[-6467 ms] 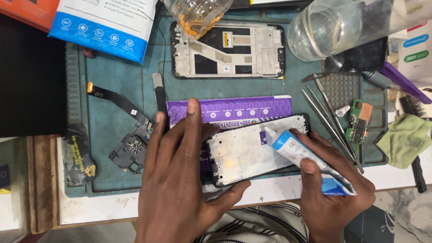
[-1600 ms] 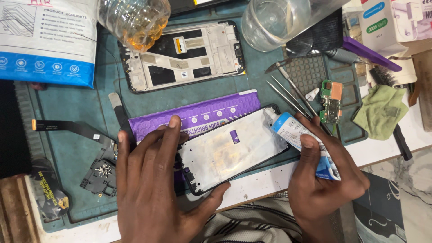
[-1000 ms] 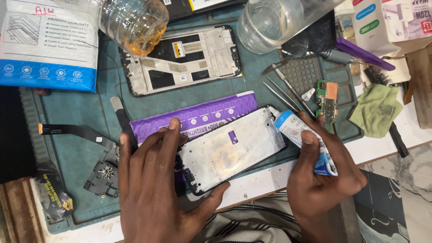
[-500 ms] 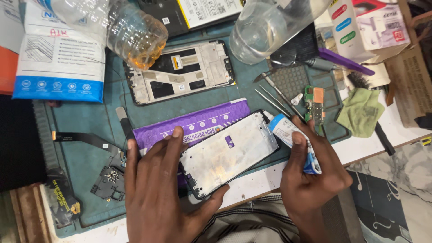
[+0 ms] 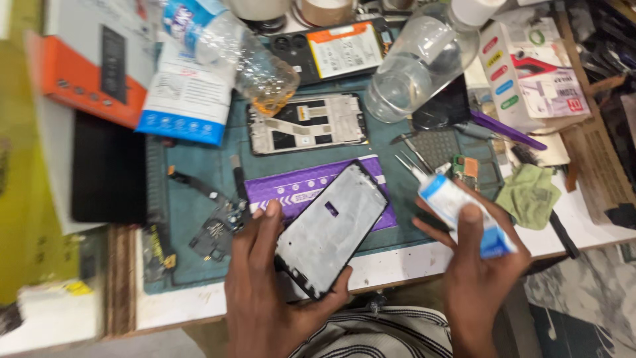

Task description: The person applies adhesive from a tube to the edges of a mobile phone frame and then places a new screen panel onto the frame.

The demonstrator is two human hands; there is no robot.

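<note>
The left hand [image 5: 275, 292] has its grip clamped on the near end of a black-rimmed, silver-faced phone frame [image 5: 331, 229], whose long axis runs up and to the right from that grip. Just right of it, the right hand [image 5: 480, 265] grips a white-and-blue glue tube [image 5: 457, 211], nozzle toward the frame. Below lies a teal mat [image 5: 199, 219] on a cluttered bench [image 5: 397, 265].

My single head view: worn camera looking steeply down, close over the bench [image 5: 424, 262] edge, near my hands, facing away from me.
</note>
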